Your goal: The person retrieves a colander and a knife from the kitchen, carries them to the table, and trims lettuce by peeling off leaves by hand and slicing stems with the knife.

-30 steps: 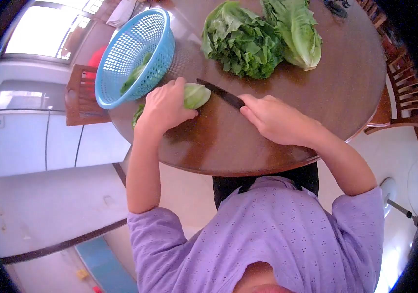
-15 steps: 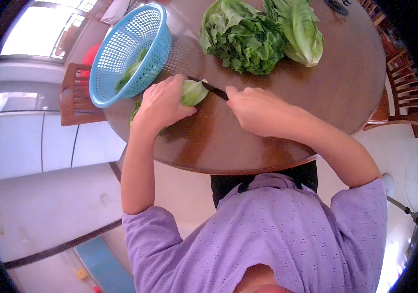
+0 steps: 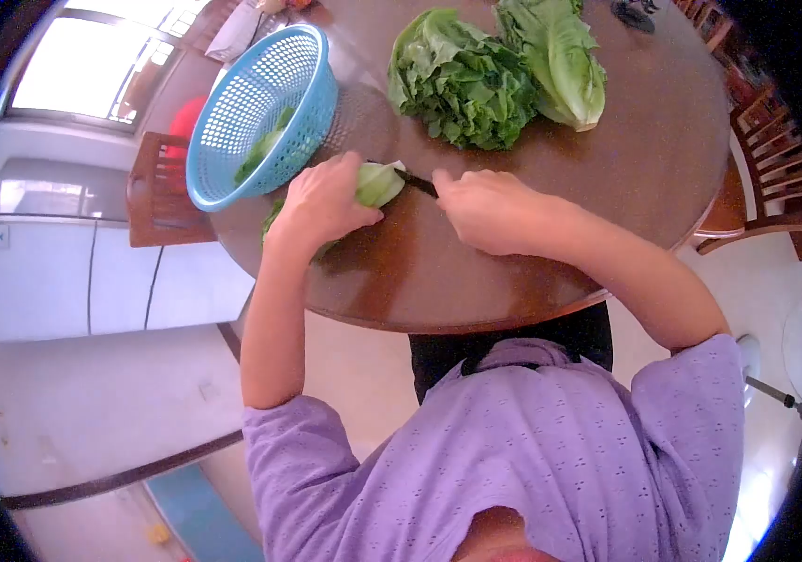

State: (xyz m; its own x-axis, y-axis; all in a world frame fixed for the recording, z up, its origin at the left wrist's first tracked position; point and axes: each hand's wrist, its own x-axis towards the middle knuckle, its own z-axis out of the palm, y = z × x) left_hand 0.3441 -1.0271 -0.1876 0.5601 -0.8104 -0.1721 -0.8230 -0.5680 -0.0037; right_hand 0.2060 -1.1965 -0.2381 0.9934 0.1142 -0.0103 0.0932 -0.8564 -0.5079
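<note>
On the round brown table (image 3: pixel 513 290), my left hand (image 3: pixel 326 201) is closed over a head of lettuce (image 3: pixel 379 185), whose pale stem end sticks out on the right and whose green leaves show at the left of my wrist. My right hand (image 3: pixel 485 208) grips a knife (image 3: pixel 419 183) by its handle. The dark blade points left, right at the stem end, and part of it is hidden behind the lettuce. Just beyond my left hand stands a light blue perforated basket (image 3: pixel 324 103) with some green leaves (image 3: pixel 260 155) inside.
A leafy green lettuce (image 3: pixel 462 84) and a longer, paler lettuce (image 3: pixel 560 70) lie together toward the far side. A small dark object (image 3: pixel 633 14) sits near the far right edge. Wooden chairs stand at the left (image 3: pixel 153 192) and right (image 3: pixel 775 183) of the table.
The view has shifted slightly, so the basket and lettuces appear moved. The knife blade now shows less behind the lettuce stem end. Both hands keep their hold.
</note>
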